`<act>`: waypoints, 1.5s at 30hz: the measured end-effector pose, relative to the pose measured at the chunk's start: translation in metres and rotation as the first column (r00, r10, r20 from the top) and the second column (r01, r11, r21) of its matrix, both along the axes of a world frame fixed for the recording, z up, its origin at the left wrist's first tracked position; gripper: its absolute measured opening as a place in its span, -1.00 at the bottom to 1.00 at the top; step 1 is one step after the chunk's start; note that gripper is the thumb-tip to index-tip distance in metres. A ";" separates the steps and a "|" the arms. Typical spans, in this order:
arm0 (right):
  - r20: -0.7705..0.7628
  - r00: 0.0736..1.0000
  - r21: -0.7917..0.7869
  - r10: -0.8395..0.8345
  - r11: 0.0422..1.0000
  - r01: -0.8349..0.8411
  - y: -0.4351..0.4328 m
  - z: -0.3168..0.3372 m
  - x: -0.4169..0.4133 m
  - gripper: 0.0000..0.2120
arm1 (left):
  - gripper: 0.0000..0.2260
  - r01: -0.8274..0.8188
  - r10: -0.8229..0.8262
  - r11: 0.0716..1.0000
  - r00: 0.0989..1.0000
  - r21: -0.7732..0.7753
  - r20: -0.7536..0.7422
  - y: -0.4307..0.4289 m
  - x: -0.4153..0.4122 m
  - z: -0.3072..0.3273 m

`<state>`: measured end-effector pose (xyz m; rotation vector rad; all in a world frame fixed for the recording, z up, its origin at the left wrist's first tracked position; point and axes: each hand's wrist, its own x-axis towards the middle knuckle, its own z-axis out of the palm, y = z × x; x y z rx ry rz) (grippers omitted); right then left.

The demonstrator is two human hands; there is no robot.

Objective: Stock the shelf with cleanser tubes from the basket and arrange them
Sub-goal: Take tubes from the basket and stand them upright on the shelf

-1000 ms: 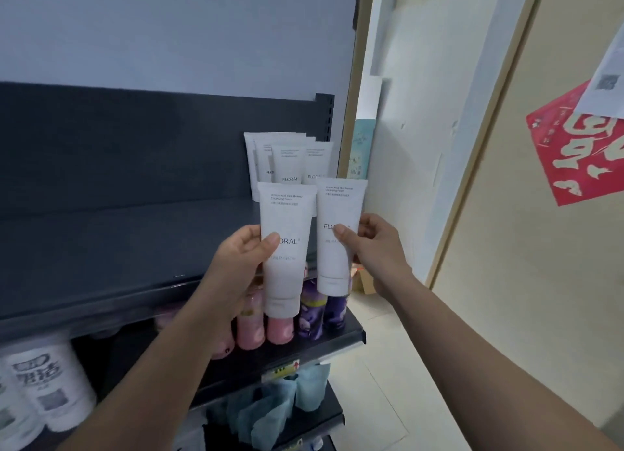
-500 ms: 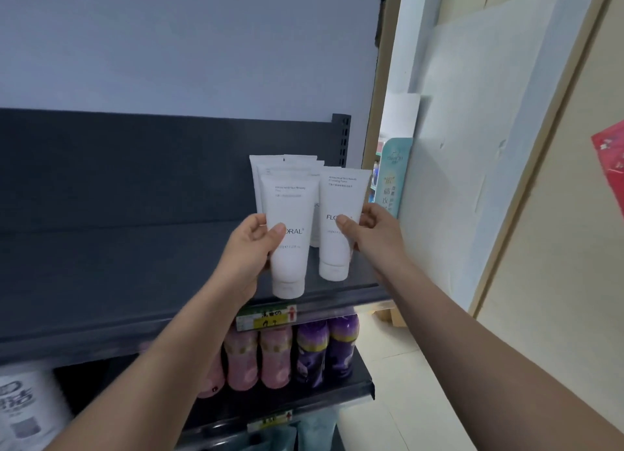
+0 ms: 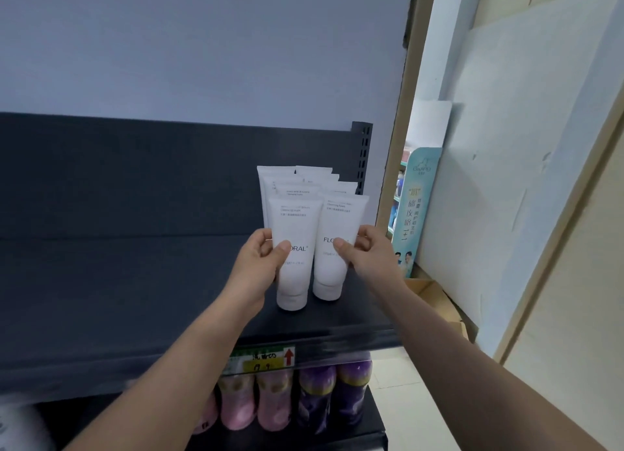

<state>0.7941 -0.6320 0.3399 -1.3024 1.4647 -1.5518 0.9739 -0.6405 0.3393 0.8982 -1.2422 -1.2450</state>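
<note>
Head view: two white tubes stand cap-down on the dark shelf. The left tube reads "ORAL" past the thumb, and the right tube reads "FLO". The left hand curls round the left tube with its thumb across the front. The right hand pinches the right tube the same way. More tubes line up just behind the fingers. Below the wrists is a yellow price tag with a red arrow.

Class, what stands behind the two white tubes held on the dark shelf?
More white tubes in two rows, only their upper parts showing. Their caps and number are hidden by the front tubes, which the left hand and right hand grip.
</note>
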 end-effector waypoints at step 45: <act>-0.867 0.453 -0.113 0.210 0.801 -0.588 0.125 -0.024 0.146 -0.50 | -0.56 -0.477 0.376 0.757 -0.240 -0.446 0.895 0.228 0.145 -0.017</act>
